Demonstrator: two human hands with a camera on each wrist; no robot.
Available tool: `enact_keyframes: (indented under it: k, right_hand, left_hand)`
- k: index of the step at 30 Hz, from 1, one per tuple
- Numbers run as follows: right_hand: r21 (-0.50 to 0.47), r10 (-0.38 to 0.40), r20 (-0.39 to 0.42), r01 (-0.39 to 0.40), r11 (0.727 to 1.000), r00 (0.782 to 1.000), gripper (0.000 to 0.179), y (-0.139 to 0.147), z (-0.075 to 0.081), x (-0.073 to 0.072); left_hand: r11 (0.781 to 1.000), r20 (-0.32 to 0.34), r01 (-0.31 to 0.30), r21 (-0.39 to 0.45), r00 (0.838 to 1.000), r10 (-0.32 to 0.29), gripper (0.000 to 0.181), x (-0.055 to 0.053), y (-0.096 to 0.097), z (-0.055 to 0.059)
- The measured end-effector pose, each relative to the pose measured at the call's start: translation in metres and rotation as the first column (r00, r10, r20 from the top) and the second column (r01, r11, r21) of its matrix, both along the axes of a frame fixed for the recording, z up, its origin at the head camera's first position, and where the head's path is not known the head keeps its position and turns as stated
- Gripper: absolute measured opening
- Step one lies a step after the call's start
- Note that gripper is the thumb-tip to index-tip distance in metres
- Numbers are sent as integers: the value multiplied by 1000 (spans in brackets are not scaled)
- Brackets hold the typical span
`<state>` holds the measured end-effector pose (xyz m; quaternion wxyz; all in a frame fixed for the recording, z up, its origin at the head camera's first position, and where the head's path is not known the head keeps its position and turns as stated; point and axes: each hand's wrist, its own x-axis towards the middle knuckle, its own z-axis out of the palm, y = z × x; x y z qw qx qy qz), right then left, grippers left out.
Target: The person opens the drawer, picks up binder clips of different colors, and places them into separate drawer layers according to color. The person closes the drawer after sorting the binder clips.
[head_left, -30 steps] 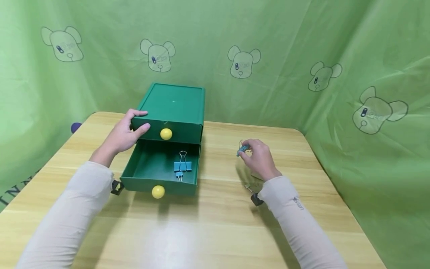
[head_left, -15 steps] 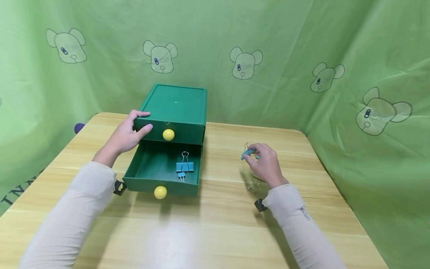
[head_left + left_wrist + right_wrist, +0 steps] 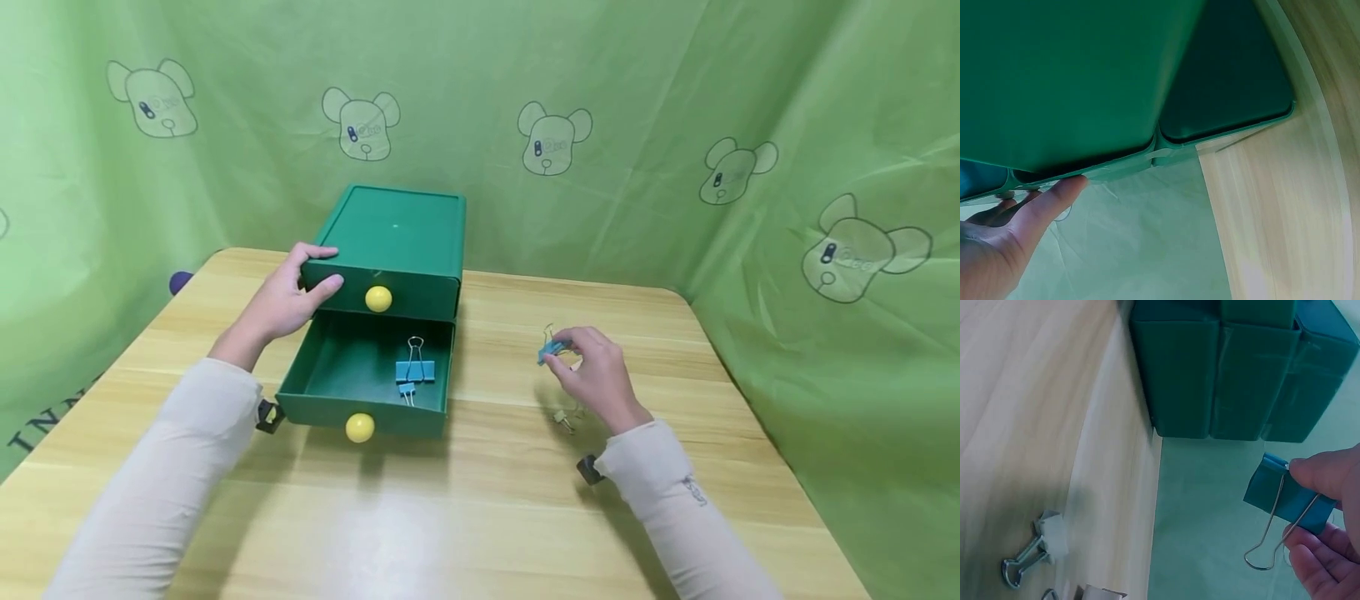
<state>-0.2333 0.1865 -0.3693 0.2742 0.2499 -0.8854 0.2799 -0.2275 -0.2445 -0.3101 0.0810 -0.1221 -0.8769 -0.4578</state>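
My left hand (image 3: 277, 308) rests at the upper left front corner of the green drawer box (image 3: 390, 229). Its thumb lies on the upper drawer's front and its index finger on the top. In the right wrist view, my right hand (image 3: 1335, 506) pinches a large blue binder clip (image 3: 1294, 494) by its body, a wire handle hanging down. That hand is over the table, right of the box. Below it stand pulled out the lower drawer (image 3: 330, 367), holding a large blue binder clip (image 3: 423, 372) and a small blue one (image 3: 407, 389).
Pale small binder clips (image 3: 1054, 537) lie on the wooden table (image 3: 510, 500) under my right hand, one partly cut off in the right wrist view. Yellow ball knobs (image 3: 360, 427) stick out from both drawers. A green curtain (image 3: 480, 75) hangs behind and at the sides.
My right hand, with the blue binder clip, has come slightly toward me and to the right. More of the pale clips shows beneath it. My left hand stays on the box.
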Motion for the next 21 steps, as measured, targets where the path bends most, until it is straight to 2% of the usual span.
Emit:
enact_keyframes:
  k: [12,21]
  right_hand:
    - [26,26,-31,-25,999,999,27,0,2,7]
    - [4,62,-85,-62,998,994,27,-10,11,12]
  left_hand:
    - [1000,9,18,7,1000,-18,55,-2,1,0]
    - [1000,14,-2,8,1000,2,55,-1,0,0]
